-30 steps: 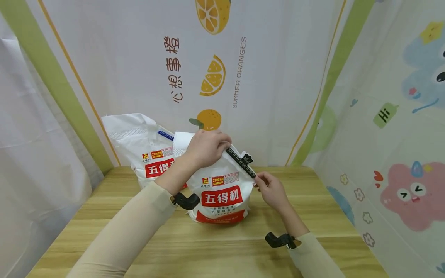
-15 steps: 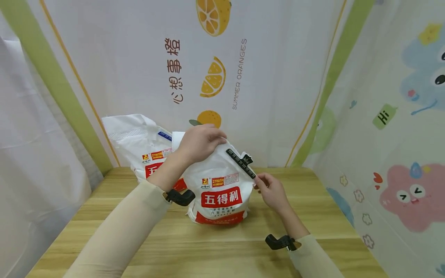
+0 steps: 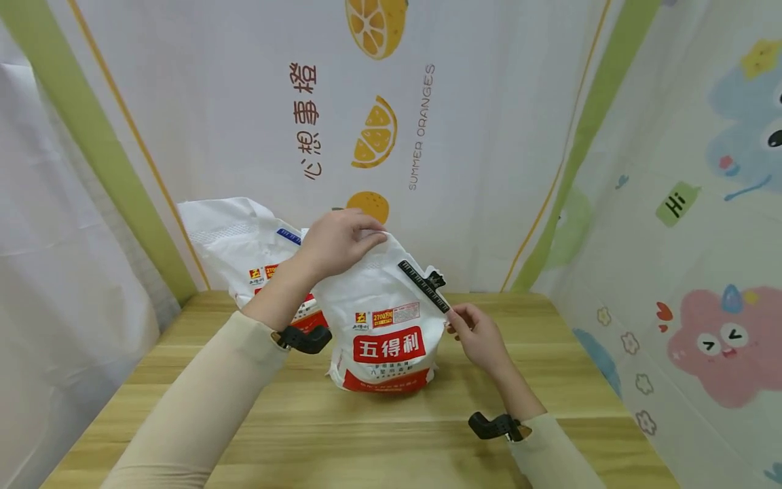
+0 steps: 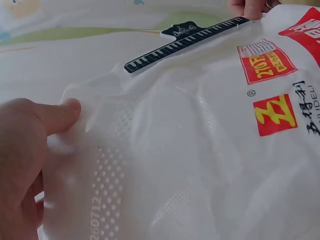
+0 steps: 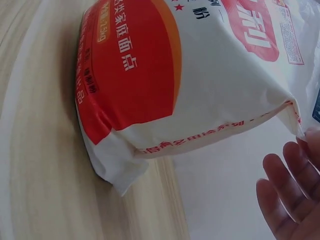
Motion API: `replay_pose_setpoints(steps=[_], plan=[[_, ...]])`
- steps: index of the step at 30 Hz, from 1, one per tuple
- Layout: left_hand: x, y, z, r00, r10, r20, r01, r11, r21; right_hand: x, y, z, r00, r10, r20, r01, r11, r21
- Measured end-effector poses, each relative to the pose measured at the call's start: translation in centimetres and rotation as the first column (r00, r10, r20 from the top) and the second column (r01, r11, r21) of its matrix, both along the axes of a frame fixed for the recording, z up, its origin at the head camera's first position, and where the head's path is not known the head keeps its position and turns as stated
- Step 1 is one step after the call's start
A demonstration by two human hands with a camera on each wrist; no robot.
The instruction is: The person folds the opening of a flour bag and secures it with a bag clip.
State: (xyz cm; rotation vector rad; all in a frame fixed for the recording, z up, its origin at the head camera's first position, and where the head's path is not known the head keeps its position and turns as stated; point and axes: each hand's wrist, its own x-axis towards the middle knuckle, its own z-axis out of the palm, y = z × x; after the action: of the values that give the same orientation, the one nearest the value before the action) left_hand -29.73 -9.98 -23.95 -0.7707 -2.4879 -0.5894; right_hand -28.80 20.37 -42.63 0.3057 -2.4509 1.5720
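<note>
A white flour bag [image 3: 389,346] with red labels stands on the table. A black bag clip [image 3: 423,285] with a piano-key pattern sits slanted across its upper right edge. My left hand [image 3: 342,244] pinches the bag's top flap, left of the clip. In the left wrist view its thumb [image 4: 62,116] lies on the front of the flap, with the other fingers partly hidden behind. My right hand [image 3: 479,336] pinches the bag's right edge just below the clip's lower end. The right wrist view shows its lower fingers [image 5: 277,172] spread beside the bag's side [image 5: 220,85].
Behind on the left, a second white flour bag [image 3: 229,231] leans with a blue clip [image 3: 288,236] on it, partly hidden by my left arm. The wooden table [image 3: 366,441] ends at a printed curtain [image 3: 482,170] behind; another curtain [image 3: 690,258] hangs at the right.
My left hand has moved left and slightly up, from the clip's upper end to the bag's top flap. My right hand has stayed at the clip's lower end.
</note>
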Motion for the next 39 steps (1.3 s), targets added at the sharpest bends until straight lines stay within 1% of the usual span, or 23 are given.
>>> replay_pose_setpoints(steps=[3, 5, 8, 9, 11, 14, 17, 19, 21, 25, 27, 28, 29, 30, 31, 33, 34, 35, 37, 38, 39], plan=[[0.1, 0.4, 0.2, 1.0, 0.029, -0.006, -0.029, 0.999, -0.017, 0.1, 0.0, 0.1, 1.0, -0.01, -0.001, 0.01, 0.999, 0.039], [0.2, 0.9, 0.4, 0.998, 0.063, -0.011, -0.063, 0.997, -0.032, 0.3, 0.0, 0.1, 1.0, -0.016, -0.006, 0.016, 0.997, 0.07], [0.3, 0.8, 0.6, 0.996, 0.094, -0.009, -0.094, 0.995, -0.043, 0.3, -0.1, 0.3, 1.0, -0.02, -0.016, 0.022, 0.995, 0.095], [0.4, 0.5, 0.7, 0.995, 0.095, 0.006, -0.095, 0.995, -0.041, 0.2, -0.1, 0.4, 1.0, -0.017, -0.02, 0.018, 0.995, 0.098], [0.6, -0.5, 0.8, 0.994, 0.095, 0.055, -0.092, 0.995, -0.04, 0.2, -0.1, 0.4, 1.0, -0.018, -0.019, 0.02, 0.995, 0.097], [0.9, -2.7, 1.0, 0.987, 0.089, 0.133, -0.088, 0.996, -0.016, 0.1, -0.1, 0.4, 1.0, -0.011, -0.025, 0.014, 0.995, 0.101], [1.2, -4.8, 0.7, 0.983, 0.091, 0.161, -0.105, 0.992, 0.075, 0.1, -0.1, 0.6, 1.0, -0.008, -0.024, 0.01, 0.995, 0.096], [1.3, -5.4, 0.4, 0.986, 0.085, 0.146, -0.106, 0.984, 0.142, 0.2, 0.0, 0.6, 1.0, -0.004, -0.026, 0.007, 0.996, 0.091], [1.2, -5.5, 0.1, 0.991, 0.083, 0.109, -0.103, 0.976, 0.193, 0.3, 0.0, 0.7, 1.0, -0.003, -0.024, 0.005, 0.996, 0.084], [0.9, -4.7, -0.5, 0.997, 0.077, 0.015, -0.078, 0.969, 0.234, 0.5, 0.2, 0.4, 1.0, -0.001, -0.006, 0.001, 0.998, 0.07], [1.0, -4.4, -0.9, 0.997, 0.082, 0.007, -0.081, 0.956, 0.281, 0.5, 0.3, 0.2, 1.0, -0.001, 0.007, 0.001, 0.999, 0.051], [1.1, -4.4, -1.2, 0.996, 0.086, 0.023, -0.088, 0.943, 0.319, 0.5, 0.3, 0.1, 1.0, -0.002, 0.015, 0.002, 0.999, 0.036], [1.3, -4.5, -1.6, 0.995, 0.079, 0.054, -0.093, 0.925, 0.367, 0.5, 0.3, 0.0, 1.0, -0.002, 0.019, 0.002, 1.0, 0.021], [1.4, -4.7, -2.1, 0.993, 0.072, 0.094, -0.105, 0.902, 0.418, 0.6, 0.4, 0.0, 1.0, 0.001, 0.021, -0.001, 1.0, 0.003], [1.7, -5.1, -2.7, 0.988, 0.056, 0.143, -0.119, 0.87, 0.479, 0.5, 0.4, 0.0, 1.0, 0.002, 0.022, -0.002, 1.0, -0.012], [2.2, -5.9, -4.3, 0.97, 0.003, 0.243, -0.153, 0.787, 0.598, 0.5, 0.5, 0.1, 1.0, 0.012, 0.019, -0.011, 0.999, -0.037], [2.5, -6.4, -5.3, 0.96, -0.03, 0.279, -0.163, 0.749, 0.642, 0.4, 0.5, 0.1, 1.0, 0.017, 0.017, -0.016, 0.999, -0.048], [2.7, -6.7, -6.2, 0.948, -0.066, 0.31, -0.17, 0.719, 0.674, 0.4, 0.5, 0.2, 1.0, 0.021, 0.012, -0.02, 0.998, -0.056], [3.1, -7.3, -8.3, 0.932, -0.132, 0.339, -0.165, 0.676, 0.718, 0.3, 0.5, 0.2, 1.0, 0.026, 0.005, -0.025, 0.997, -0.067], [3.2, -7.4, -9.2, 0.927, -0.154, 0.343, -0.158, 0.668, 0.727, 0.3, 0.5, 0.2, 1.0, 0.029, 0.001, -0.029, 0.997, -0.071], [3.4, -7.5, -10.0, 0.926, -0.164, 0.339, -0.149, 0.667, 0.73, 0.3, 0.6, 0.2, 1.0, 0.03, -0.003, -0.03, 0.997, -0.076]])
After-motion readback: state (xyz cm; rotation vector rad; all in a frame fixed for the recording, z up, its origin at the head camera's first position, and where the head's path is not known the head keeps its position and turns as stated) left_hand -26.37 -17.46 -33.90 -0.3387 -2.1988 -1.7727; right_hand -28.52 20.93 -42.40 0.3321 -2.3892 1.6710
